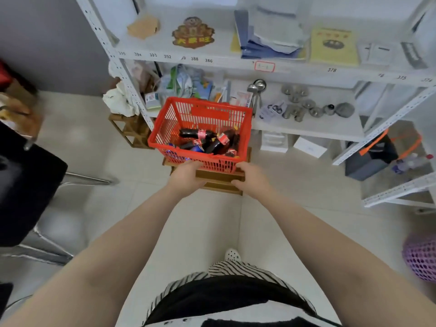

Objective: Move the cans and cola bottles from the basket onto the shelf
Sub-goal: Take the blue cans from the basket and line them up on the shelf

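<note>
A red plastic basket [165, 123] rests on a low wooden stool [220, 177] in front of a white metal shelf [313, 129]. Inside lie several dark cola bottles [197, 133] with red labels and, at the near left, a blue can [197, 148]. My left hand [186, 174] grips the basket's near rim at the left. My right hand [251, 177] holds the near right corner of the basket, against the stool's edge. Both arms reach forward from the bottom of the view.
The lower shelf board holds metal cups [297, 109], spoons [257, 87], scissors and packets. The upper board [212, 60] carries books and papers. A black chair [26, 185] stands at the left, a wooden rack [132, 131] by the shelf post, a grey bag [372, 156] and purple mesh basket [422, 258] at right.
</note>
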`<control>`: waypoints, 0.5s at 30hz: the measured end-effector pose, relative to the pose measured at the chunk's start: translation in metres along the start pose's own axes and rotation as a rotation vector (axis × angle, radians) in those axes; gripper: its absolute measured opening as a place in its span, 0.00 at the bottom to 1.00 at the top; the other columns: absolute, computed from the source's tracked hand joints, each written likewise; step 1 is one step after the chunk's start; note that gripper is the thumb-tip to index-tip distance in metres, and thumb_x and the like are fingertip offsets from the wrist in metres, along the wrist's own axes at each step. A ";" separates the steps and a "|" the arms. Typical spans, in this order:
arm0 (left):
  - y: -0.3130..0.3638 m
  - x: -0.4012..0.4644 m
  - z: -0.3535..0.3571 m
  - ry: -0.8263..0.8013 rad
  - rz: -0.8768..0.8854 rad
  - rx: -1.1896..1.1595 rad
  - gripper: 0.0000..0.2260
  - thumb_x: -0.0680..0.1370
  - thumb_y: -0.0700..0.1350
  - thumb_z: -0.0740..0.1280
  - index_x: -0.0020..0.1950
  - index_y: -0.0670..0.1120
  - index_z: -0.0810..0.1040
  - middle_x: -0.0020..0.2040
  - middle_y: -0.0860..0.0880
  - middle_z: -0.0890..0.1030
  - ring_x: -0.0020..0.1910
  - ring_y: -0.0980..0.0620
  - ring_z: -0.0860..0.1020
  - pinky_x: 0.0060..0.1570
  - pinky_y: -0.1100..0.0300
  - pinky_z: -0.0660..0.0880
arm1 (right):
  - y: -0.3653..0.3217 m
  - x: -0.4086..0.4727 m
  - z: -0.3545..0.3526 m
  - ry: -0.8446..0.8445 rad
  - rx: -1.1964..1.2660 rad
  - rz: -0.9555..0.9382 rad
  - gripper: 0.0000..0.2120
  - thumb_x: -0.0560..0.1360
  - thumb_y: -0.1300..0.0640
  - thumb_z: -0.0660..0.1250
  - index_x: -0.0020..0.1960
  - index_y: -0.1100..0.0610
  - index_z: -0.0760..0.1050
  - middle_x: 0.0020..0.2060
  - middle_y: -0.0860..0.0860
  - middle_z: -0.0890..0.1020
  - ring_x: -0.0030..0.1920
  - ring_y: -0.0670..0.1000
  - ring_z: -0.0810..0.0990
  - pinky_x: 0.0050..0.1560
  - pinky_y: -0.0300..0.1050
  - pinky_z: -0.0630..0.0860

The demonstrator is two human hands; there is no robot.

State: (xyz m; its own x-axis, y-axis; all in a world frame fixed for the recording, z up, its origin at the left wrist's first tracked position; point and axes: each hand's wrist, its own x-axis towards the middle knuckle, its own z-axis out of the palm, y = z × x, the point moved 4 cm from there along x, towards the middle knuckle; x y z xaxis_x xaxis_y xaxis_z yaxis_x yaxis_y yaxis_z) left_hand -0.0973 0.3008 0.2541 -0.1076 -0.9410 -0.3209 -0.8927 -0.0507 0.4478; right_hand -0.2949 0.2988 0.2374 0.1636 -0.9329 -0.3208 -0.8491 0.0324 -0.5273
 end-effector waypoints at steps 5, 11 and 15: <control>-0.027 0.055 -0.039 0.030 -0.078 -0.076 0.17 0.72 0.43 0.71 0.61 0.41 0.78 0.57 0.44 0.80 0.57 0.45 0.78 0.55 0.53 0.74 | -0.024 0.077 -0.010 -0.023 -0.007 -0.033 0.27 0.72 0.50 0.71 0.68 0.54 0.70 0.63 0.52 0.77 0.61 0.53 0.77 0.58 0.50 0.76; -0.070 0.147 -0.069 -0.002 -0.083 -0.038 0.24 0.73 0.45 0.71 0.68 0.42 0.72 0.65 0.43 0.75 0.64 0.44 0.73 0.62 0.54 0.69 | -0.042 0.168 -0.002 -0.064 0.080 0.028 0.29 0.73 0.48 0.70 0.71 0.53 0.67 0.66 0.51 0.76 0.63 0.52 0.75 0.59 0.49 0.74; -0.113 0.218 -0.082 -0.095 -0.094 -0.012 0.27 0.73 0.44 0.71 0.71 0.42 0.70 0.69 0.43 0.72 0.67 0.45 0.71 0.65 0.55 0.67 | -0.050 0.227 0.018 -0.093 0.157 0.157 0.29 0.74 0.48 0.69 0.71 0.54 0.66 0.66 0.53 0.76 0.64 0.53 0.75 0.60 0.48 0.72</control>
State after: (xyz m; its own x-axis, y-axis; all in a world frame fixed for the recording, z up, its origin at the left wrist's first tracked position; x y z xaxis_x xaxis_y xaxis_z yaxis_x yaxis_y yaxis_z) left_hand 0.0164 0.0737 0.2019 -0.0656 -0.8960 -0.4391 -0.8956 -0.1412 0.4219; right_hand -0.2065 0.0921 0.1769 0.0874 -0.8755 -0.4753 -0.7803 0.2364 -0.5790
